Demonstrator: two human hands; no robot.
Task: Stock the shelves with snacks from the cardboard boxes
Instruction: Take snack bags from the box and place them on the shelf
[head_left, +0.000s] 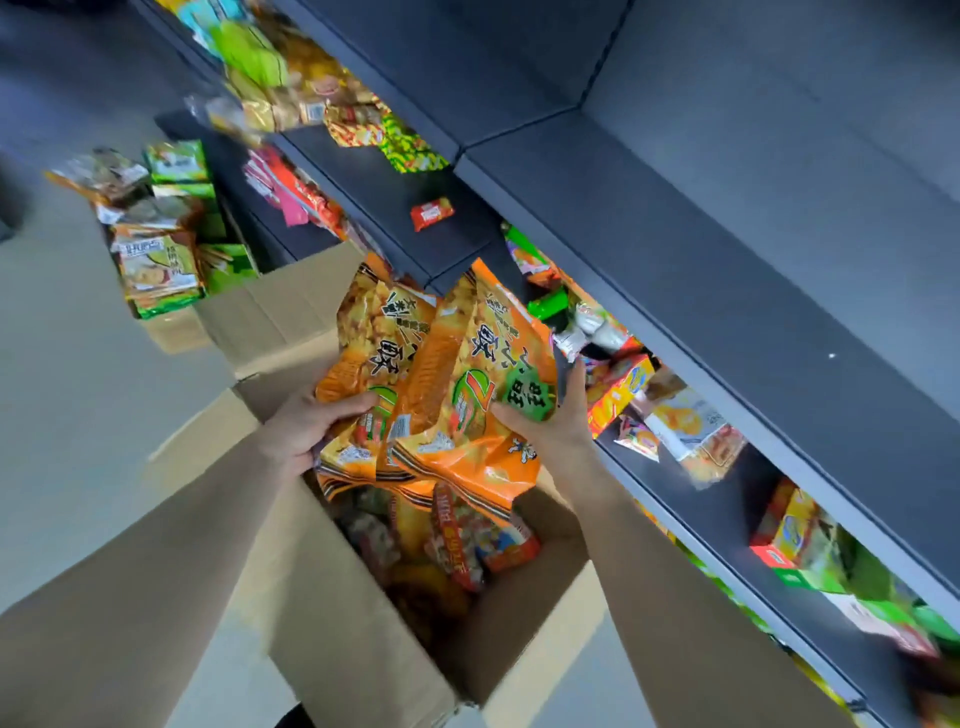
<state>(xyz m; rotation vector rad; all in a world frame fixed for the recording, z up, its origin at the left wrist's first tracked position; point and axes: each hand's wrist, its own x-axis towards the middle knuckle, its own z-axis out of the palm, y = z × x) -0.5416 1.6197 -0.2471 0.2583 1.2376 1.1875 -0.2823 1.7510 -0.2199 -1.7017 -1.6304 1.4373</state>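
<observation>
snack bags (457, 457) lengthwise toward shelf (395, 182)

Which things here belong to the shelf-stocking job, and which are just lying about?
In the job:
orange snack bags, gripped by the left hand and right hand; open cardboard box below them, more snacks inside; dark shelves.

Lying about:
small red packet, alone on a shelf; green packs stacked at far left; yellow cartons already on a lower shelf.

The bags (441, 374) are covering the right hand's (548, 423) fingers and most of the box's (363, 623) contents. Packets (914, 642) at the shelf's (722, 499) right end are smearing into blur.
</observation>
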